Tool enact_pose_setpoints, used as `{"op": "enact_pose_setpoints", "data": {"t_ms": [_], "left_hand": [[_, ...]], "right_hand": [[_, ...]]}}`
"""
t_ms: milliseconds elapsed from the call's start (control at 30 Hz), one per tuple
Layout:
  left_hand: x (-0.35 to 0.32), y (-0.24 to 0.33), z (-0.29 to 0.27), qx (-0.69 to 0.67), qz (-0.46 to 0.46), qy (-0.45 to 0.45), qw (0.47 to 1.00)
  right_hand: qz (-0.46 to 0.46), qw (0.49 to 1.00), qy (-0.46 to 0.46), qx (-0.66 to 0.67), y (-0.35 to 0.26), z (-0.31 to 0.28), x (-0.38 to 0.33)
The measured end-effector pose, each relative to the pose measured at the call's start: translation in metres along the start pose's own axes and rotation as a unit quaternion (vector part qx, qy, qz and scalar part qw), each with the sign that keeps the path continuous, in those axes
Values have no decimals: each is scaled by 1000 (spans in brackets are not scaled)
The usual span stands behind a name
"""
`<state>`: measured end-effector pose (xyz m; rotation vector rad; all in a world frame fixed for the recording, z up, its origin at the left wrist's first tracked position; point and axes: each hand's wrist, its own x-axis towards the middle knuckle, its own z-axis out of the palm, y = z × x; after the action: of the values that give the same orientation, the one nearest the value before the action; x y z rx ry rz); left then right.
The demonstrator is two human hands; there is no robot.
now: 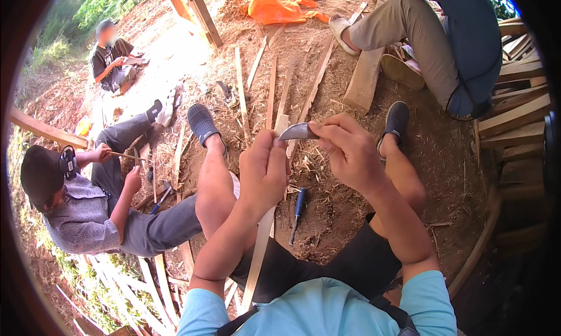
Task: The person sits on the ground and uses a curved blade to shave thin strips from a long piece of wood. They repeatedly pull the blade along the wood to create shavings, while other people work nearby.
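"Grey metal blade, where is it?"

"The right hand has its right end in a pinching grip; its tip is just by the left hand."

"And that hand's grip?"

"Closed around a wood strip. Right of that, a blue tool lies on the ground."

right hand is hiding the right end of the blade; can't tell its full shape. left hand is covering a stretch of the strip. blade tip is sitting by the left thumb, contact too small to tell. lower edge is cutting off the wearer's shirt. top edge is cutting off the worker in blue, head and hands going unseen. far worker is holding something too small to identify. woodpile is fading into the dark rim, right end being lost.
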<state>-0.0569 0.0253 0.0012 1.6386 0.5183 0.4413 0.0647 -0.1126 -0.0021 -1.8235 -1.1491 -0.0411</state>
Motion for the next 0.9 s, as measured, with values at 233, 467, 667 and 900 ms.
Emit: {"op": "enact_pose_setpoints", "data": {"t_ms": [233, 467, 667, 900], "left_hand": [[0, 11, 7, 32, -9, 18, 999], [10, 8, 7, 40, 2, 22, 999], [19, -3, 2, 77, -10, 35, 996], [5, 3, 8, -34, -95, -63, 993]], "right_hand": [[-13, 996, 70, -45, 3, 4, -2], [14, 993, 96, -68, 9, 17, 2], [19, 991, 116, -57, 24, 44, 6], [183, 965, 183, 49, 47, -8, 37]]}}
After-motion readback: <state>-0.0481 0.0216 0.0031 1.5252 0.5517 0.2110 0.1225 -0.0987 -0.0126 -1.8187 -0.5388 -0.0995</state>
